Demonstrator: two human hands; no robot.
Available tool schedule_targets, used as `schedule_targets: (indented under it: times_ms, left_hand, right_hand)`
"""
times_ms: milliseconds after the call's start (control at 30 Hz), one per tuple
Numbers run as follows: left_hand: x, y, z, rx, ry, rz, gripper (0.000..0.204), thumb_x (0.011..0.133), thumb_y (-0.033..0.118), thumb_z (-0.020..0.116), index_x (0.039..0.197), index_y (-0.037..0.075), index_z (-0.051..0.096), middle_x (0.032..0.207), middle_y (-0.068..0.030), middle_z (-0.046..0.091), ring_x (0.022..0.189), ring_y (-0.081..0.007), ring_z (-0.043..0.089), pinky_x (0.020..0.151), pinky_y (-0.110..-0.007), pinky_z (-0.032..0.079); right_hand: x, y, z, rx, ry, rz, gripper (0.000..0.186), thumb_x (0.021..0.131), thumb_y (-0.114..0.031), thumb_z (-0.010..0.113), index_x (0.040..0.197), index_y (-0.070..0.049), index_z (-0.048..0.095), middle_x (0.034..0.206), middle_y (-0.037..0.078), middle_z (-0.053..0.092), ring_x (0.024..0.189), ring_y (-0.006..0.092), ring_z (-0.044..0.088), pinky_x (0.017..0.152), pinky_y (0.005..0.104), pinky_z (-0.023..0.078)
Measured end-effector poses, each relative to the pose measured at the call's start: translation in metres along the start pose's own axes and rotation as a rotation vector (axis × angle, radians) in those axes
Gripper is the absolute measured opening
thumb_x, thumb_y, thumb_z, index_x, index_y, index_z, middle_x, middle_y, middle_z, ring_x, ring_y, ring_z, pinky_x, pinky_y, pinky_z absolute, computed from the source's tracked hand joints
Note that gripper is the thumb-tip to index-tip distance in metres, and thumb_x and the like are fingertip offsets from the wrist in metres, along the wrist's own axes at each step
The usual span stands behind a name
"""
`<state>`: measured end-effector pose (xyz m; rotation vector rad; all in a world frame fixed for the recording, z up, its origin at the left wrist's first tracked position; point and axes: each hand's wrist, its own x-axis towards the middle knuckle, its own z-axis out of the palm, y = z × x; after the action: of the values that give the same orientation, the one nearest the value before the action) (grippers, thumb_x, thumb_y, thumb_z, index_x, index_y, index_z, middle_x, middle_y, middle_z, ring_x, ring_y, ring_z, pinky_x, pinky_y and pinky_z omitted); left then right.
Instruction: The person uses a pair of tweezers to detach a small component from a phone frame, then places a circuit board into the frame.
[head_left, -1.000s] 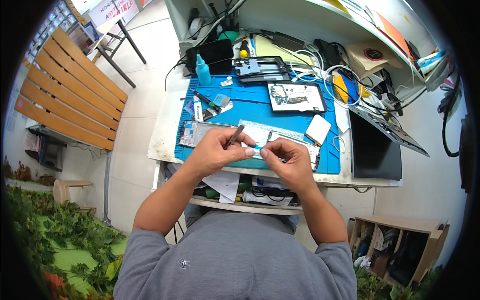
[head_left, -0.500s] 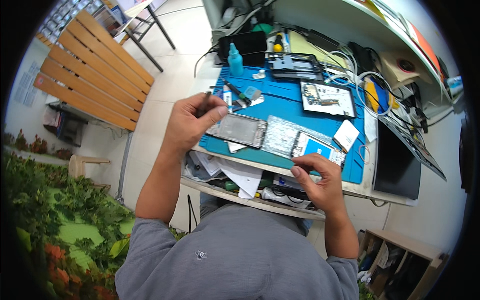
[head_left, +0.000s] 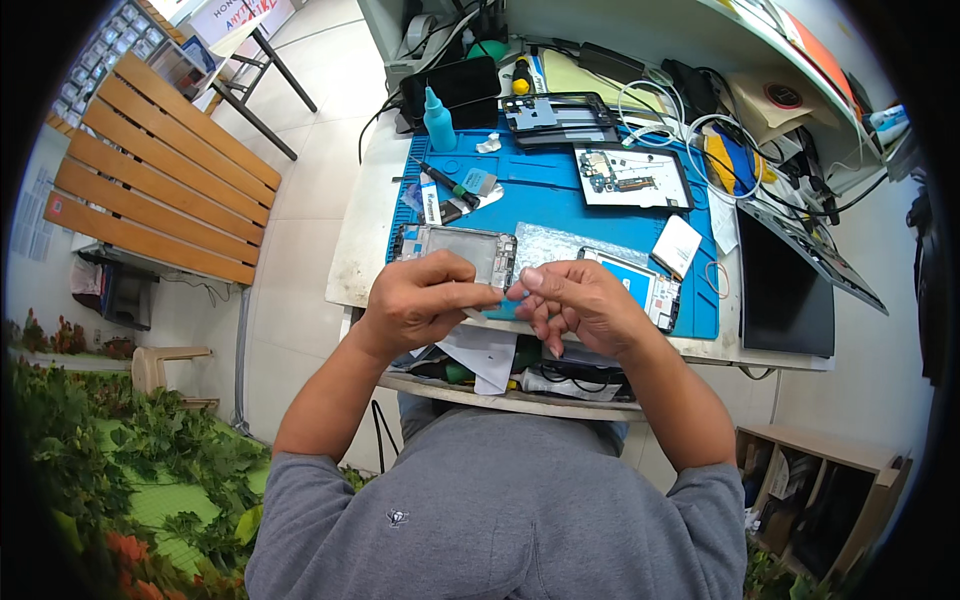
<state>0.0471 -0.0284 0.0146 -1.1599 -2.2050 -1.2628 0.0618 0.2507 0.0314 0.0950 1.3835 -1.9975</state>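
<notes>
My left hand (head_left: 425, 305) and my right hand (head_left: 580, 300) meet over the front edge of the blue work mat (head_left: 525, 190), their fingertips touching or nearly so. Both are closed in a pinch. Whatever lies between the fingers is too small or too hidden to name. Just beyond my left hand lies an opened phone frame (head_left: 470, 250) with a bare grey middle. A second opened phone (head_left: 635, 280), with a blue panel, lies beyond my right hand and is partly covered by it. A clear, crinkled plastic wrap (head_left: 545, 245) lies between the two phones.
A white rectangular block (head_left: 677, 243) lies at the right, by a tray of phone parts (head_left: 632, 178). Farther back stand a teal dropper bottle (head_left: 438, 122) and a black frame (head_left: 560, 118). A green-black screwdriver (head_left: 452, 186) lies left. A dark laptop (head_left: 788, 290) and cables crowd the right.
My hands were apart and have come together at the middle front. The left moved down and right; the right moved left. A dark thin thing seen in my left fingers before no longer shows clearly.
</notes>
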Motion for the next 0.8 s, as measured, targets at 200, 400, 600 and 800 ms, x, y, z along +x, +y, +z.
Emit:
schedule_targets:
  times_ms: [200, 400, 600, 800]
  left_hand:
    - [-0.001, -0.006, -0.003, 0.067, -0.078, 0.140, 0.043, 0.079, 0.000, 0.085, 0.116, 0.020, 0.091, 0.092, -0.0036, 0.072, 0.075, -0.0205, 0.073, 0.062, -0.035, 0.059]
    - [-0.001, 0.006, -0.009, -0.258, -0.071, -0.501, 0.047, 0.094, 0.016, 0.095, 0.136, 0.002, 0.078, 0.100, 0.0022, 0.066, 0.079, -0.0051, 0.056, 0.069, -0.022, 0.047]
    - [0.018, -0.006, 0.003, -0.595, -0.020, -0.837, 0.038, 0.093, 0.025, 0.098, 0.119, -0.001, 0.084, 0.087, 0.0053, 0.065, 0.075, -0.0043, 0.054, 0.068, -0.023, 0.043]
    - [0.034, -0.012, 0.004, -0.415, -0.100, -0.878, 0.032, 0.098, 0.028, 0.092, 0.108, -0.001, 0.084, 0.089, -0.0003, 0.075, 0.081, -0.0084, 0.064, 0.076, -0.027, 0.049]
  right_hand:
    - [0.001, 0.016, -0.006, 0.057, -0.063, 0.004, 0.027, 0.102, -0.022, 0.090, 0.104, 0.002, 0.078, 0.082, 0.008, 0.075, 0.062, 0.0113, 0.068, 0.048, 0.0273, 0.055]
    - [0.008, 0.032, -0.003, 0.117, 0.056, -0.170, 0.025, 0.107, -0.020, 0.085, 0.109, 0.003, 0.078, 0.091, 0.008, 0.078, 0.067, 0.0101, 0.070, 0.054, 0.0270, 0.059]
    - [0.019, 0.040, 0.011, 0.140, 0.229, -0.283, 0.027, 0.109, -0.021, 0.083, 0.115, 0.005, 0.078, 0.097, 0.010, 0.079, 0.073, 0.0118, 0.073, 0.059, 0.0290, 0.064]
    - [0.019, 0.047, 0.017, 0.188, 0.235, -0.330, 0.027, 0.111, -0.020, 0.080, 0.120, 0.005, 0.079, 0.104, 0.012, 0.079, 0.078, 0.0147, 0.075, 0.064, 0.0313, 0.066]
